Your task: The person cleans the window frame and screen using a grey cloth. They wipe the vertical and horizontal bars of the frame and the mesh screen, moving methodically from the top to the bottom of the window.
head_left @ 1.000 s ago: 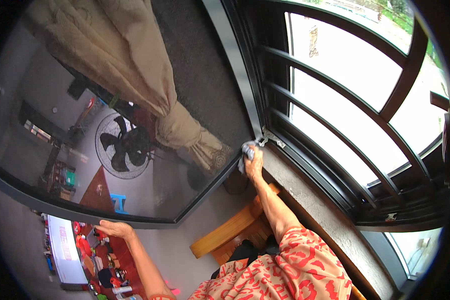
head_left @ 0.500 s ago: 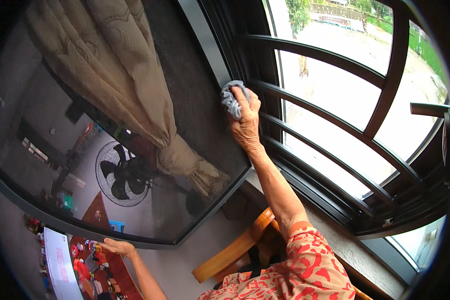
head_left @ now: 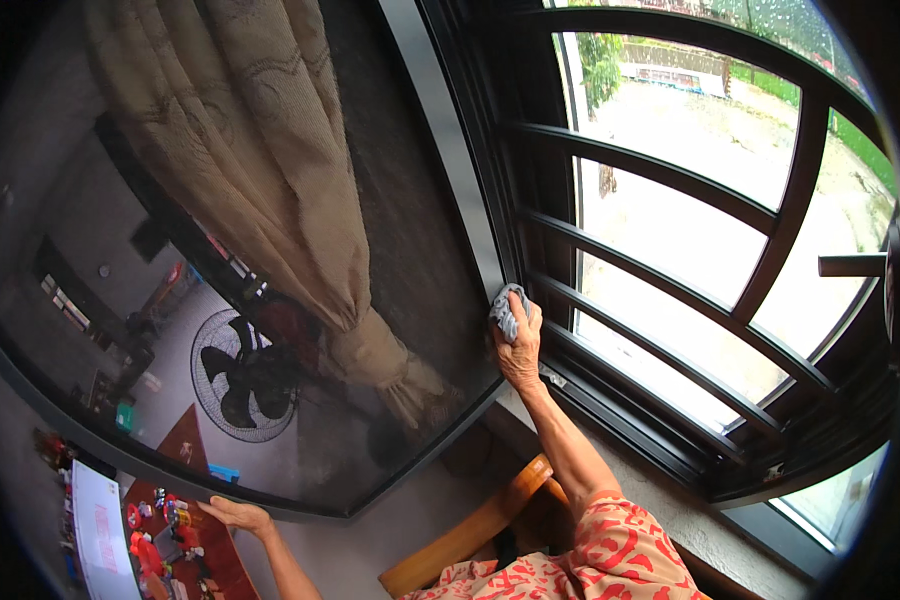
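Observation:
My right hand point(head_left: 520, 355) presses a crumpled grey cloth point(head_left: 508, 308) against the grey edge of a dark-framed mesh screen panel point(head_left: 448, 150), near its lower right corner. The fingers are closed around the cloth. Below the panel's bottom rim, my left hand point(head_left: 238, 514) is stretched out with its fingers extended, at or just under the frame; whether it touches is hard to tell. It holds nothing that I can see. The panel swings out at an angle beside a barred window point(head_left: 670, 180).
Through the mesh show a tied beige curtain point(head_left: 310, 220) and a black fan point(head_left: 242, 375). A wooden chair point(head_left: 470, 535) stands below the panel, close to the window ledge point(head_left: 660, 505). At lower left is a reddish-brown table point(head_left: 225, 560) with several small colourful things.
My right hand has slid the cloth down along the panel's edge toward its lower corner. The left hand stays by the bottom rim. The view has shifted slightly.

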Action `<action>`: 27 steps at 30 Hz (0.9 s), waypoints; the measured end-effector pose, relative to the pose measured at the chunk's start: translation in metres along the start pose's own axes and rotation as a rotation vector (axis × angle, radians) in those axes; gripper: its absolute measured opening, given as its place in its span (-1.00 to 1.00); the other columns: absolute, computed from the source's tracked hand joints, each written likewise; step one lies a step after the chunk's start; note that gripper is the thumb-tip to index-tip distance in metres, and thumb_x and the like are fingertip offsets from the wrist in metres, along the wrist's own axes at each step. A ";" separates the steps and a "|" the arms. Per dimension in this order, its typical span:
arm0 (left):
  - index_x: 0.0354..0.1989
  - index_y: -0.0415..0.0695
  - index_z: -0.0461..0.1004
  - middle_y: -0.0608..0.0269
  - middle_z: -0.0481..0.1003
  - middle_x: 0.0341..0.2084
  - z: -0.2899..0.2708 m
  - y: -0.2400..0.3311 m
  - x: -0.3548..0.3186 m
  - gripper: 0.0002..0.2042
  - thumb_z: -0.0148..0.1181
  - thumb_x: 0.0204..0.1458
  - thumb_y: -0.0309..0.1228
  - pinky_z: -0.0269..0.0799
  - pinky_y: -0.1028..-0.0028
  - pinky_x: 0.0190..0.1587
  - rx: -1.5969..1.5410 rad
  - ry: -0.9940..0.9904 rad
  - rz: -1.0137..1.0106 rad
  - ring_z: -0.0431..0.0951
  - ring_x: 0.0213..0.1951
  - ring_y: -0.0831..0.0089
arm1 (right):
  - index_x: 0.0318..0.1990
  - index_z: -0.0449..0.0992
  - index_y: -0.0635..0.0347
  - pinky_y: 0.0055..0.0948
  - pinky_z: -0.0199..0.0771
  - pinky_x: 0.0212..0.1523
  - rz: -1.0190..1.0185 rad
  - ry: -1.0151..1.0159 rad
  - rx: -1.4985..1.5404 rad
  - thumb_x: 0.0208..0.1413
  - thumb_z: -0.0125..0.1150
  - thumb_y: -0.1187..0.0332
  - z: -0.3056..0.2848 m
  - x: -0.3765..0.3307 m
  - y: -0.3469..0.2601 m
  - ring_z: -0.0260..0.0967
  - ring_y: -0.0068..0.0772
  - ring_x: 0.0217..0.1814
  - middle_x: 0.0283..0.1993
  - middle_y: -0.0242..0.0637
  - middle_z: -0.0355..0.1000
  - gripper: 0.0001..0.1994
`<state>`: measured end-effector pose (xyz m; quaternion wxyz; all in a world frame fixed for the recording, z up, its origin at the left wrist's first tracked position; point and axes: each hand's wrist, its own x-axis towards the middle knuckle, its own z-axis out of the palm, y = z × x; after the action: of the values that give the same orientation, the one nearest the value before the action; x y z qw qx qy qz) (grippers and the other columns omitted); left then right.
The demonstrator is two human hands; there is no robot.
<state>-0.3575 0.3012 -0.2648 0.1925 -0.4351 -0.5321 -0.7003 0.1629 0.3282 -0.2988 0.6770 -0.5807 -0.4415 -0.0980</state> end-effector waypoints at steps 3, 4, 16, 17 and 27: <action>0.25 -0.45 0.07 -0.27 0.23 0.15 0.004 0.019 -0.002 -0.52 -0.30 0.31 -0.29 0.24 0.28 0.18 -0.090 -0.014 -0.029 0.34 0.13 0.06 | 0.14 0.34 0.22 -0.20 0.23 0.17 -0.122 0.012 0.037 -0.10 0.24 0.59 -0.004 0.040 -0.031 0.21 0.12 0.15 0.11 0.06 0.22 -0.45; 0.25 -0.44 0.07 -0.26 0.24 0.14 0.004 0.019 -0.002 -0.52 -0.31 0.31 -0.28 0.25 0.28 0.18 -0.116 -0.011 -0.046 0.34 0.13 0.07 | 0.15 0.33 0.22 -0.19 0.23 0.17 -0.185 0.036 0.040 -0.08 0.21 0.59 -0.004 0.057 -0.045 0.20 0.11 0.16 0.11 0.06 0.22 -0.46; 0.27 -0.49 0.00 -0.32 0.21 0.16 0.002 0.021 -0.011 -0.48 -0.29 0.32 -0.26 0.24 0.30 0.18 -0.099 -0.029 -0.131 0.33 0.15 0.02 | 0.16 0.31 0.25 -0.10 0.20 0.13 -0.555 0.134 -0.017 -0.07 0.17 0.60 -0.008 0.187 -0.140 0.19 0.12 0.11 0.12 0.08 0.22 -0.46; 0.27 -0.50 0.00 -0.33 0.21 0.16 0.001 0.020 -0.012 -0.48 -0.29 0.32 -0.27 0.24 0.29 0.19 -0.070 -0.029 -0.107 0.32 0.15 0.01 | 0.16 0.31 0.24 -0.09 0.21 0.12 -0.573 0.141 -0.025 -0.08 0.18 0.61 -0.009 0.194 -0.148 0.19 0.12 0.10 0.13 0.08 0.21 -0.45; 0.26 -0.52 0.02 -0.37 0.16 0.19 -0.001 0.025 -0.014 -0.49 -0.27 0.32 -0.30 0.16 0.26 0.24 -0.009 -0.011 -0.102 0.26 0.20 -0.04 | 0.13 0.37 0.16 -0.15 0.21 0.13 -0.705 0.250 -0.135 -0.08 0.21 0.61 -0.005 0.259 -0.210 0.17 0.04 0.14 0.22 -0.05 0.18 -0.47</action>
<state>-0.3314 0.2885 -0.2617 0.1517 -0.4119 -0.5516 -0.7093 0.1828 0.3580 0.0328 0.6107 -0.4200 -0.5205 -0.4238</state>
